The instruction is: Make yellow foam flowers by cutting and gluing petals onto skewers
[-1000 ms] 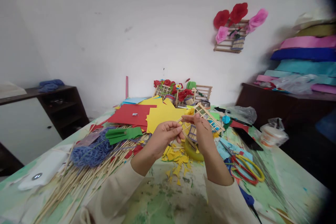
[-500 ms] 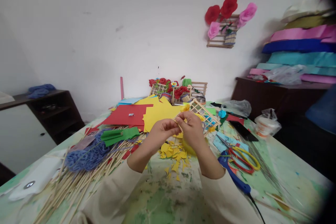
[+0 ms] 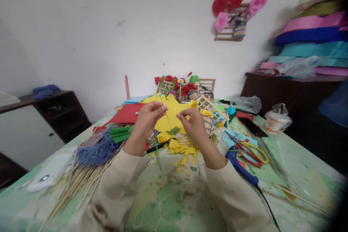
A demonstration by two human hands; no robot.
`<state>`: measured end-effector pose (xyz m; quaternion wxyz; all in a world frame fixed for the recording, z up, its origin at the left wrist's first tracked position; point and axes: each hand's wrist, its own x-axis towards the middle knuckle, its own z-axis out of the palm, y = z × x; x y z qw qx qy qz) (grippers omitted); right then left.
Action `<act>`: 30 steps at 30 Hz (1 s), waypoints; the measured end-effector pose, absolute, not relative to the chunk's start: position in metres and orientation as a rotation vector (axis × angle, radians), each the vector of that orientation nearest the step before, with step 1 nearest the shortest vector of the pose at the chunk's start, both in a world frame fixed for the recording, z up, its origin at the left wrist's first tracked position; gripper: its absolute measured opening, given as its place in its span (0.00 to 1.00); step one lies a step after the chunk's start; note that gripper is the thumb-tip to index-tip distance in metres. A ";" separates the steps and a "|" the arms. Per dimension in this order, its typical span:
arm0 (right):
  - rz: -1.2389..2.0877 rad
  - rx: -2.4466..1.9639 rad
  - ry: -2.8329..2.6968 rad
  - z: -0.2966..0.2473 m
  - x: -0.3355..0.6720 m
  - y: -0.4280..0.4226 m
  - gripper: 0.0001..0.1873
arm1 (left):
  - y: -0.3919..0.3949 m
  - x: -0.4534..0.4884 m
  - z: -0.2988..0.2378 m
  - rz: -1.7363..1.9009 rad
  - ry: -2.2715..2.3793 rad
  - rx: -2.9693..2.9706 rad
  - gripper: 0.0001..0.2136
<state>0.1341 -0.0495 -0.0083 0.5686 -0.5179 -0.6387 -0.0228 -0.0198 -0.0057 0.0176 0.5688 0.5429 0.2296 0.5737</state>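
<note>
In the head view my left hand [image 3: 146, 119] pinches a thin dark wire [image 3: 168, 120] between thumb and fingertips. The wire slants down over yellow sheets [image 3: 175, 110], and a green leaf-shaped piece [image 3: 174, 131] shows near its lower end. A short gap to the right, my right hand [image 3: 195, 125] has thumb and forefinger pressed together; whatever is between them is too small to make out. Below the hands are a yellow paper flower [image 3: 165, 137] and several yellow scraps [image 3: 183, 148]. A bamboo lattice [image 3: 210, 107] with yellow flowers stands just beyond my right hand.
Left on the table are blue yarn [image 3: 94, 150], green paper [image 3: 119, 134] and a bundle of thin sticks [image 3: 78, 185]. To the right are scissors [image 3: 251, 156], a blue glue gun [image 3: 240, 168] with its cord, a phone [image 3: 252, 127] and a white tub [image 3: 276, 120]. Finished lattices with flowers [image 3: 187, 88] stand behind.
My hands have moved apart, the left one outward and upward, uncovering the wire, the green piece and the yellow flower below. The view has shifted slightly.
</note>
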 end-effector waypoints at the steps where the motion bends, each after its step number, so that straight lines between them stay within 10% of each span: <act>1: -0.058 -1.200 -1.492 -0.005 0.133 -0.053 0.06 | -0.006 -0.020 0.018 1.384 0.531 1.288 0.12; 8: 0.157 -1.128 -1.391 -0.005 0.127 -0.068 0.07 | -0.036 -0.014 0.011 1.755 0.610 1.742 0.06; 15: 0.974 -0.890 -1.072 -0.066 0.139 -0.093 0.13 | -0.059 -0.026 -0.052 1.013 0.395 2.325 0.07; 30: 0.969 -1.052 -1.008 -0.110 0.127 -0.097 0.14 | -0.050 -0.020 -0.110 1.047 0.030 2.627 0.06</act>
